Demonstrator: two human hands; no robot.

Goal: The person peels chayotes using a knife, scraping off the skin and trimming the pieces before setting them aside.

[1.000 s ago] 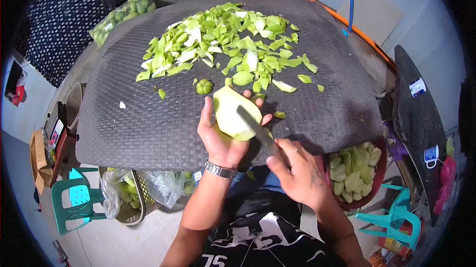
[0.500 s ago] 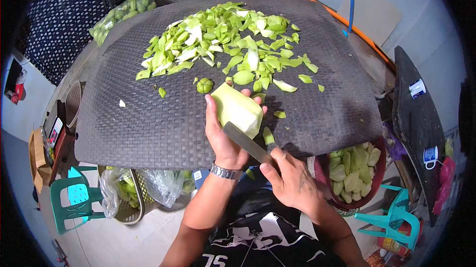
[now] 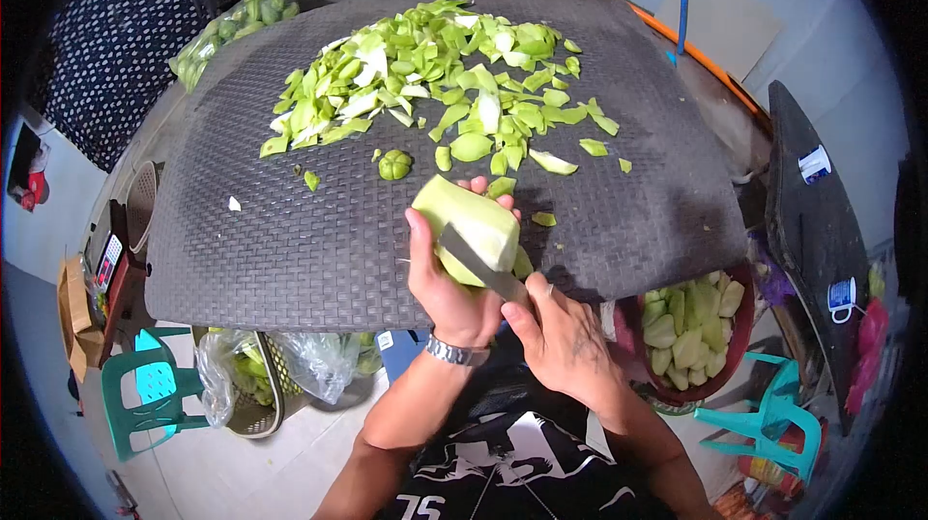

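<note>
A peeled pale green vegetable (image 3: pixel 469 211) lies in my left hand (image 3: pixel 452 298), its fingers wrapped round it from below and behind. My right hand (image 3: pixel 565 341) grips a knife (image 3: pixel 478 267), whose blade rests against the near side of the vegetable. Beyond my hands a heap of green peelings (image 3: pixel 406 66) covers the far part of the dark woven table (image 3: pixel 280 259). A small green ribbed end piece (image 3: pixel 394 164) sits to the left of the vegetable.
A red tub (image 3: pixel 739 351) of peeled pieces stands below the table's right edge. Bagged green vegetables (image 3: pixel 232 32) are at the far left. A basket (image 3: pixel 275 394) and a teal chair (image 3: pixel 145 394) stand at lower left, another teal chair (image 3: pixel 768 414) at lower right.
My left hand has tilted the vegetable and shifted slightly right and down. The knife blade has moved from its face to its near side.
</note>
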